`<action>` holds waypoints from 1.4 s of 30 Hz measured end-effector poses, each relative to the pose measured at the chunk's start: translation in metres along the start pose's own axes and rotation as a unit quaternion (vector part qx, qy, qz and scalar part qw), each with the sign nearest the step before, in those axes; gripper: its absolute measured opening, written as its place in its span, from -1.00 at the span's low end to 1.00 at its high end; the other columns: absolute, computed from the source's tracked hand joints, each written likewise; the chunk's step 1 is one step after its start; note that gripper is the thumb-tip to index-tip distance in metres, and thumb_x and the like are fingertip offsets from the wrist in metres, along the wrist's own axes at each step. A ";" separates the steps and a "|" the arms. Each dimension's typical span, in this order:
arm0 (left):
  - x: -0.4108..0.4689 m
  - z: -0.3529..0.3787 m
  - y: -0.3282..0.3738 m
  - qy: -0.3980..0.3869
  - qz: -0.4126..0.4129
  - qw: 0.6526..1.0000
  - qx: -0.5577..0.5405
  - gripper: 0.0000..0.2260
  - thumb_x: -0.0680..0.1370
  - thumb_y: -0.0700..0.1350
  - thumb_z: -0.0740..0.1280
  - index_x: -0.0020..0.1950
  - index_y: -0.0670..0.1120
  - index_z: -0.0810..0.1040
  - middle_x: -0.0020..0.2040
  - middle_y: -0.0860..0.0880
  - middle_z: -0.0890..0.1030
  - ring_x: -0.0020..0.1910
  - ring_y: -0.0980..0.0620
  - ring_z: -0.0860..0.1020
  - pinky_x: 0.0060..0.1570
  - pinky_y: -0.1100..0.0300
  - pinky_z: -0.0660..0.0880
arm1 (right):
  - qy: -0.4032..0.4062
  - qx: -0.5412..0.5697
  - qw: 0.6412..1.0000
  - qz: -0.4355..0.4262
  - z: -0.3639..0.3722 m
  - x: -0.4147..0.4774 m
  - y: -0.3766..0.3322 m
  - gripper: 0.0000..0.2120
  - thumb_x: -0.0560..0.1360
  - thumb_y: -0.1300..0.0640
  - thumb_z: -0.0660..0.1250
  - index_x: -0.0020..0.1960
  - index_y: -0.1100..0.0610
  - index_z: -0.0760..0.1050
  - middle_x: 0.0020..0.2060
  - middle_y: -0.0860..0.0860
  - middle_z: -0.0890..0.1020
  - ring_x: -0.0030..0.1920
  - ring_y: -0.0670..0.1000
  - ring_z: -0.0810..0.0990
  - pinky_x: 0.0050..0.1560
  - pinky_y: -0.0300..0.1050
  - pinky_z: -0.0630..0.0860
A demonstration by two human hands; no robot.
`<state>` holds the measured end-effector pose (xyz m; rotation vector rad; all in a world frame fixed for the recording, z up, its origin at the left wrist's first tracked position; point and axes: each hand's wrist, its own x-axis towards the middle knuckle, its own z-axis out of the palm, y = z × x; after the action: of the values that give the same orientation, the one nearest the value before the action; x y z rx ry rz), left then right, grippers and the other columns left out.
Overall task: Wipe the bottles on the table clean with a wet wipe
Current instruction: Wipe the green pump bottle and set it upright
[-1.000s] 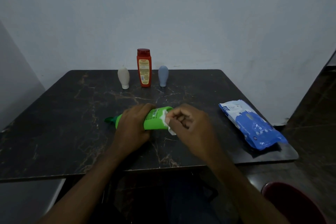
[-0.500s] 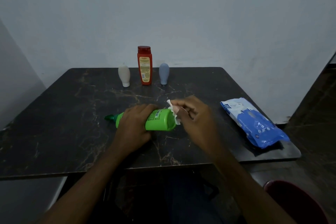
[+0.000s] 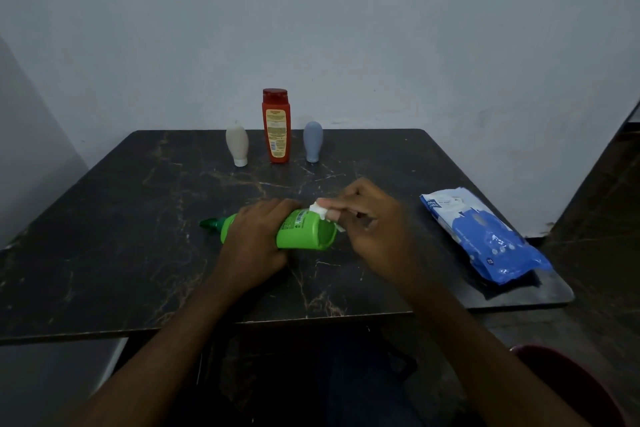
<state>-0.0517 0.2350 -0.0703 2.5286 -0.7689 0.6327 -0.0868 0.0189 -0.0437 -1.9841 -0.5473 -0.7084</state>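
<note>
Green plastic bottle (image 3: 304,230) lies on its side near the middle of the dark marble-patterned table (image 3: 104,236). Its dark green cap (image 3: 207,224) points left and its flat base faces right.

The left hand (image 3: 254,243) grips the bottle round its middle, fingers curled over the far side, and holds it against the tabletop. The right hand (image 3: 374,225) pinches a small crumpled white wet wipe (image 3: 319,211) in its fingertips, with the wipe touching the upper rim of the base. Both forearms cross the front edge of the table.

Three bottles stand upright in a row near the far edge, apart from one another:
- Left: a beige squeeze bottle (image 3: 237,146), standing on its white cap.
- Centre: a tall red bottle with a yellow label (image 3: 276,126).
- Right: a grey-blue squeeze bottle (image 3: 313,141), standing on its cap.

A band of bare tabletop shows between this row and the hands, and a wider stretch runs from the green cap out to the left edge.

A blue and white soft pack of wipes (image 3: 481,236) lies flat on the right side, well apart from the right hand. Its near end is close to the rounded front right corner.

A pale wall (image 3: 346,28) rises just behind the far edge. A dark red rounded object (image 3: 571,385) shows below table level at lower right; what it is cannot be told.
</note>
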 end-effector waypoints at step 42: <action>0.092 -0.055 0.048 0.234 -0.077 0.945 -0.217 -0.22 0.28 0.19 0.63 0.31 0.04 0.26 0.27 -0.07 0.34 0.21 -0.03 0.45 0.03 0.29 0.53 | 0.075 0.463 0.651 0.597 0.002 0.025 0.063 -0.70 0.60 0.14 0.03 0.07 0.20 0.52 -0.28 0.16 0.59 -0.36 0.08 0.55 -0.45 -0.19 0.43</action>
<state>-0.0282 0.1893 0.0347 1.9089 -0.4662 0.8580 -0.0282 -0.0063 -0.0667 -0.8853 0.5000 0.2770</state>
